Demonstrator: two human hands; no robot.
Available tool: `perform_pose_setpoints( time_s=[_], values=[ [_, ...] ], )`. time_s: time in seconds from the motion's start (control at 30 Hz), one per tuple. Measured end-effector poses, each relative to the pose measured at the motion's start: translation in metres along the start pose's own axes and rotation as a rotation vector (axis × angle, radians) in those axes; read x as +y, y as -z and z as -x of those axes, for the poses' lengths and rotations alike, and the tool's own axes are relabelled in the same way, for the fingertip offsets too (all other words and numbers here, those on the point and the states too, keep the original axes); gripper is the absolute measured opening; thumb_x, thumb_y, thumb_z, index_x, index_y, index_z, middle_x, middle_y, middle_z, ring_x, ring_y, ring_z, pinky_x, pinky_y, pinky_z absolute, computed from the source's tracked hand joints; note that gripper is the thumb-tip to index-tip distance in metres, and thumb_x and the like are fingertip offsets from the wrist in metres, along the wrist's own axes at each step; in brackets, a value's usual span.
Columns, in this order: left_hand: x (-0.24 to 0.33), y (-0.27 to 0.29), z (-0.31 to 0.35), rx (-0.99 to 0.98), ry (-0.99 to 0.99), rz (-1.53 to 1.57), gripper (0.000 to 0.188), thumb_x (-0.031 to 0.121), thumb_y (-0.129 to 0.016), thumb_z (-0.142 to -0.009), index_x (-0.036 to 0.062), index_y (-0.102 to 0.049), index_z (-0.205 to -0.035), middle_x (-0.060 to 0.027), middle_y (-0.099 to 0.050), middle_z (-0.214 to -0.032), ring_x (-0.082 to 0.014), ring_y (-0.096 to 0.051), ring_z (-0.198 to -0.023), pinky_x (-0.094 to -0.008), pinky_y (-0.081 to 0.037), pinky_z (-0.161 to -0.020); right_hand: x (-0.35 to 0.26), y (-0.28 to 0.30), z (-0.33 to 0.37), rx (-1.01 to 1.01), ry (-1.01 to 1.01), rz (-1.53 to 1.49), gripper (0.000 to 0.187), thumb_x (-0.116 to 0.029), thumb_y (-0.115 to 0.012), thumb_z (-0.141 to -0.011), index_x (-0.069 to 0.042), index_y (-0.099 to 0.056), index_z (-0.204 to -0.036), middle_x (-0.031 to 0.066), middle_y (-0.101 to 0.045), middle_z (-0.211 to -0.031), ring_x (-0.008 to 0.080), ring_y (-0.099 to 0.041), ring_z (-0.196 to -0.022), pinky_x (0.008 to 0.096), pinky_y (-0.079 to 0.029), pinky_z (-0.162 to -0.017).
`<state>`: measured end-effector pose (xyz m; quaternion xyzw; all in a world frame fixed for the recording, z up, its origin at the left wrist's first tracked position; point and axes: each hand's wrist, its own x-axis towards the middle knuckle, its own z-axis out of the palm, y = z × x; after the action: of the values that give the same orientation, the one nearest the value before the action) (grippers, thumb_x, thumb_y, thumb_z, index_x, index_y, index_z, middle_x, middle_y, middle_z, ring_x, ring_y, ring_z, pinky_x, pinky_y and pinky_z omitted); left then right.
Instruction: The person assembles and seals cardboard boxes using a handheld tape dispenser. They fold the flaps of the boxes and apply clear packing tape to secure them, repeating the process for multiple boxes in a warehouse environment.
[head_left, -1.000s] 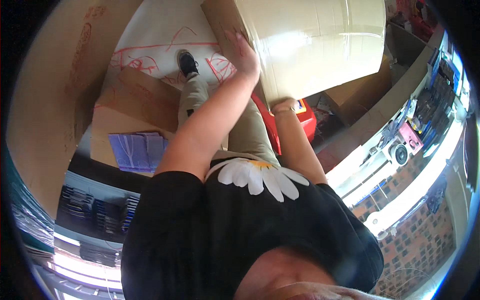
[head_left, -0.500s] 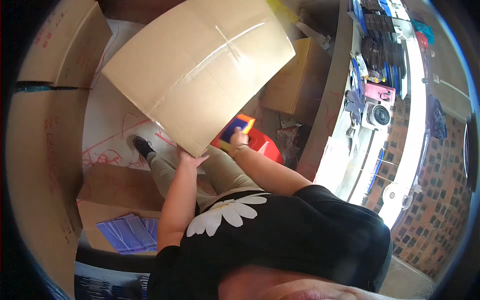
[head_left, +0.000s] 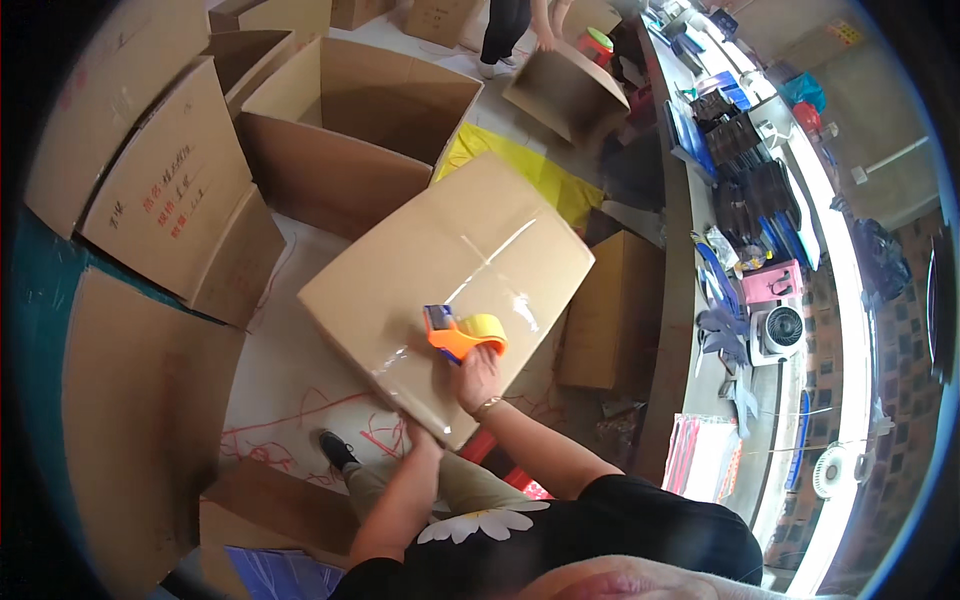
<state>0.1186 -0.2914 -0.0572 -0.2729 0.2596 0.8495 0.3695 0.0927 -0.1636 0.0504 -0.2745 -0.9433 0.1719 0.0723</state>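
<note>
A large closed cardboard box point(head_left: 450, 270) tilts in front of me, with strips of shiny tape crossing its upper face. My left hand point(head_left: 424, 437) grips its near lower edge; the fingertips are hidden beneath the cardboard. My right hand point(head_left: 478, 380) is closed round the handle of an orange and blue tape dispenser point(head_left: 452, 342) carrying a yellowish roll of tape. The dispenser is over the near part of the box's upper face; whether it touches the cardboard I cannot tell.
Open cardboard boxes point(head_left: 340, 165) and stacked ones point(head_left: 160, 190) stand to the left. At the back, another person's hand point(head_left: 545, 42) touches a blurred box point(head_left: 570, 95). A long workbench point(head_left: 690, 380) with a small fan point(head_left: 782, 328) runs along the right. Red string point(head_left: 280, 440) lies on the floor.
The box has dropped lower in view, showing the boxes and person beyond. The tape dispenser has moved from beside the box to over its upper face. My left hand keeps its grip.
</note>
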Motion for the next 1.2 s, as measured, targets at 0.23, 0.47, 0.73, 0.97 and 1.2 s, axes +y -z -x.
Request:
perform_pose_setpoints(
  time_s=[0.23,0.47,0.73,0.97,1.2],
  values=[
    [-0.082,-0.15,-0.008,0.229,-0.068,-0.591,0.07,0.045,-0.039,-0.095,0.0002,-0.016,-0.144,-0.0143,-0.021,-0.148,-0.0264,-0.023,-0.136,-0.0373,-0.018,-0.111,0.025,0.113,-0.065,-0.02,-0.083,0.213,0.038,-0.029,-0.057,-0.084,0.002,-0.05,-0.106,0.0212,-0.059,-0.104,0.0343,-0.054,-0.104,0.0441,-0.035,-0.096],
    [-0.091,-0.15,-0.042,-0.029,-0.495,-0.667,0.091,0.037,-0.062,-0.085,-0.0039,-0.008,-0.144,-0.0257,-0.013,-0.149,-0.0359,-0.017,-0.137,-0.043,-0.016,-0.112,0.117,0.165,-0.178,0.226,-0.232,0.301,0.035,-0.032,-0.056,-0.086,0.0,-0.052,-0.098,0.0207,-0.063,-0.085,0.0356,-0.061,-0.082,0.0461,-0.046,-0.078],
    [-0.008,0.194,-0.214,0.361,0.06,-0.063,0.11,0.057,-0.064,-0.078,0.0104,0.008,-0.147,-0.0167,-0.049,-0.123,-0.0203,-0.057,-0.089,-0.0328,-0.051,-0.075,0.213,0.19,-0.281,0.28,-0.083,0.412,0.047,-0.041,-0.039,-0.094,0.001,-0.051,-0.11,0.0279,-0.061,-0.098,0.041,-0.06,-0.089,0.0468,-0.047,-0.077],
    [-0.009,0.124,-0.192,0.526,0.044,-0.266,0.107,0.06,-0.066,-0.074,0.0095,-0.006,-0.147,-0.0148,-0.046,-0.135,-0.0261,-0.048,-0.122,-0.0438,-0.038,-0.099,0.276,0.199,-0.275,0.219,0.071,0.599,0.054,-0.04,-0.04,-0.095,0.003,-0.046,-0.126,0.0275,-0.055,-0.115,0.0371,-0.053,-0.108,0.0443,-0.043,-0.09],
    [0.095,0.063,-0.028,0.012,0.085,-0.1,0.058,0.033,-0.068,-0.082,0.0095,-0.047,-0.13,-0.0081,-0.054,-0.127,-0.025,-0.052,-0.117,-0.0454,-0.043,-0.095,0.339,0.254,-0.263,-0.049,-0.185,-0.374,0.03,-0.034,-0.046,-0.093,-0.008,-0.059,-0.083,-0.0017,-0.049,-0.065,0.0123,-0.047,-0.057,0.029,-0.039,-0.049]
  ],
)
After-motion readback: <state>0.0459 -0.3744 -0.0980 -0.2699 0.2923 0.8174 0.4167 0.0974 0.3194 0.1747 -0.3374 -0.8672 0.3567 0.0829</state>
